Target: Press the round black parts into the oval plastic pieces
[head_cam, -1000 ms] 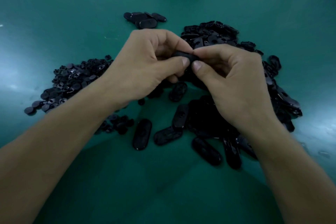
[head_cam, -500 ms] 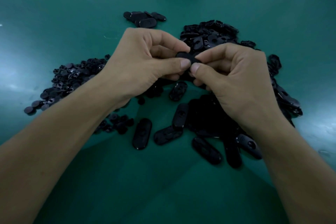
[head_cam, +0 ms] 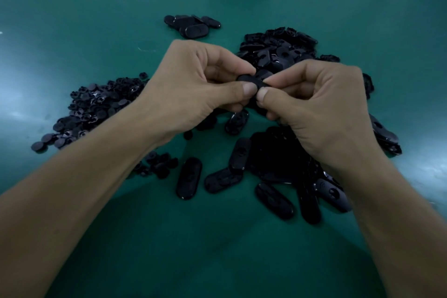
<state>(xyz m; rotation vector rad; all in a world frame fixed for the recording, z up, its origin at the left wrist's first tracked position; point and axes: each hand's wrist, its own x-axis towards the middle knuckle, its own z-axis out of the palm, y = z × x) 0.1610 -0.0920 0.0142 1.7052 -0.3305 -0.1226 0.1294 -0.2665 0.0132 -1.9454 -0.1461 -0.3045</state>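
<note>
Above green table (head_cam: 72,7), left hand (head_cam: 193,84) and right hand (head_cam: 321,104) both pinching one black oval plastic piece (head_cam: 250,79), thumbs pressed together.

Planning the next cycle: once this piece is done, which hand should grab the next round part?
Left, likely. The left hand is next to the round parts, heaped on its side; the right hand hovers over the ovals. Both now pinch the held piece.
</note>
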